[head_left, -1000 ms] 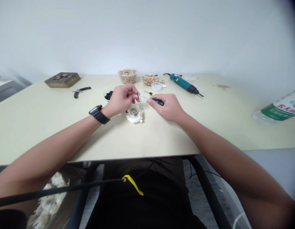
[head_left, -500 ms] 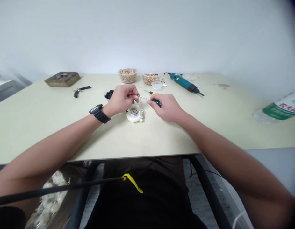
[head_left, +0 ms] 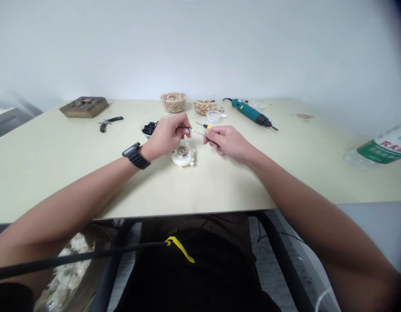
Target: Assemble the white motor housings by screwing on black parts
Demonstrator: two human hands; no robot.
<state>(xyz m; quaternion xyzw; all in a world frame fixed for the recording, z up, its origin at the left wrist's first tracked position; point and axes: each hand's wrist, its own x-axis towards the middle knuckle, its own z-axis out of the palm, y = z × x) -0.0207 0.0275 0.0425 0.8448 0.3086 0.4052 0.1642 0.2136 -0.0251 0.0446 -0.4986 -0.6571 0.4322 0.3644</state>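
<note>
My right hand (head_left: 228,143) is closed around the handle of a screwdriver (head_left: 198,132), whose metal shaft points left; the handle is mostly hidden by my fingers. At the shaft's tip my left hand (head_left: 169,133), with a dark watch on the wrist, pinches something small that I cannot make out. Just below the left fingers, a white plastic housing (head_left: 183,160) with a round metal piece in its middle rests on the table. A bowl of black pieces (head_left: 149,128) is partly covered by the left hand. Behind the right fingers lies a thin tool with a yellow-and-black handle (head_left: 206,126).
At the back stand two clear tubs of small tan pieces (head_left: 173,103) (head_left: 204,107) and a small clear cup (head_left: 213,115). A teal rotary tool (head_left: 250,112) lies to their right. Pliers (head_left: 110,123) and a dark block (head_left: 84,107) are left; a bottle (head_left: 379,149) is right.
My right fingers have shifted around the screwdriver handle, so its green part no longer shows. My left hand still pinches at the tip, nearly unmoved. The white housing has stayed put.
</note>
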